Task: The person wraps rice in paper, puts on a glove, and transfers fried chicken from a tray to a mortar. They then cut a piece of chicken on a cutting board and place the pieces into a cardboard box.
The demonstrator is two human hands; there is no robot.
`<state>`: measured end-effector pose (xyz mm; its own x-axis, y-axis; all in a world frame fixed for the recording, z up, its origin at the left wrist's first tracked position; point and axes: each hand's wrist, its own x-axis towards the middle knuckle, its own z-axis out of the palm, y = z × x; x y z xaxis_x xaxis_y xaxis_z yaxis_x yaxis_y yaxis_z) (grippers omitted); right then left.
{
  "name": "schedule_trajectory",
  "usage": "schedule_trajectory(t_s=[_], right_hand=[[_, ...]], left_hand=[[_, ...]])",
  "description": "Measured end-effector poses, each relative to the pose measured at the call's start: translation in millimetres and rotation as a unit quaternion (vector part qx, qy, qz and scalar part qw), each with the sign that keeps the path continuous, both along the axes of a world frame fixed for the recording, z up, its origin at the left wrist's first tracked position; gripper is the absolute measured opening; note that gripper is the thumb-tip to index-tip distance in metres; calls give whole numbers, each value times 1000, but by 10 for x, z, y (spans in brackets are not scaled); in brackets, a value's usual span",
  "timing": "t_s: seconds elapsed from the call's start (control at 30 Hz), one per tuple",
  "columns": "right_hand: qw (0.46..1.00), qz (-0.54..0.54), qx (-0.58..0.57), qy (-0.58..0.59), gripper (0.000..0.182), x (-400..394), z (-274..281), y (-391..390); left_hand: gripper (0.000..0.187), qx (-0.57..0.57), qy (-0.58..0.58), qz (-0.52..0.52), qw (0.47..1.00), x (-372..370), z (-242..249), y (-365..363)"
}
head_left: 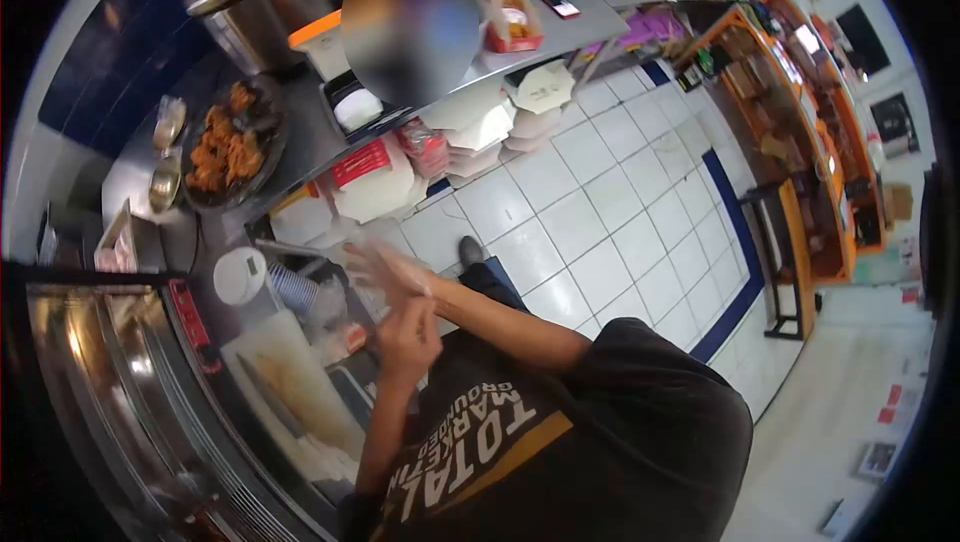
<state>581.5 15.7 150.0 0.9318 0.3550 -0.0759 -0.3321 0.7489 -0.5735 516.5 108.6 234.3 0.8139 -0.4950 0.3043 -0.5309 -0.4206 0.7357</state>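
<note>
near the cutting board (265,338), a person's curled left hand (408,338) grips what appears to be a clear glove (372,260) at the wrist of the spread, empty right hand (402,278), where straight fingers and a gentle, even tug would best spare thin film.

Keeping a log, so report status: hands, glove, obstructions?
Right hand open, blurred. Clear glove apparently on it. Left hand seemingly pinching its cuff. No obstruction seen between.
</note>
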Motion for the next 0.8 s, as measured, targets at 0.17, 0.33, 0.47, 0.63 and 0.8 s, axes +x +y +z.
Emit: schedule_trajectory(t_s=[0.17,0.33,0.47,0.63,0.8], right_hand=[[989,-88,-111,-35,78,-211,57,-1108],[983,-124,-32,130,94,-318,207,-2764],[949,-281,27,139,102,-703,440,-3962],[878,-450,93,133,109,-991,718,-4929],[823,-541,78,155,109,-1017,436,-5868]], left_hand=[[3,-14,30,-137,990,-50,22,-1092],[4,-35,73,-293,953,17,120,-2481],[5,-93,12,-408,908,50,186,-3525],[5,-93,68,-496,861,70,261,-4509],[8,-46,165,-551,817,254,92,-5262]])
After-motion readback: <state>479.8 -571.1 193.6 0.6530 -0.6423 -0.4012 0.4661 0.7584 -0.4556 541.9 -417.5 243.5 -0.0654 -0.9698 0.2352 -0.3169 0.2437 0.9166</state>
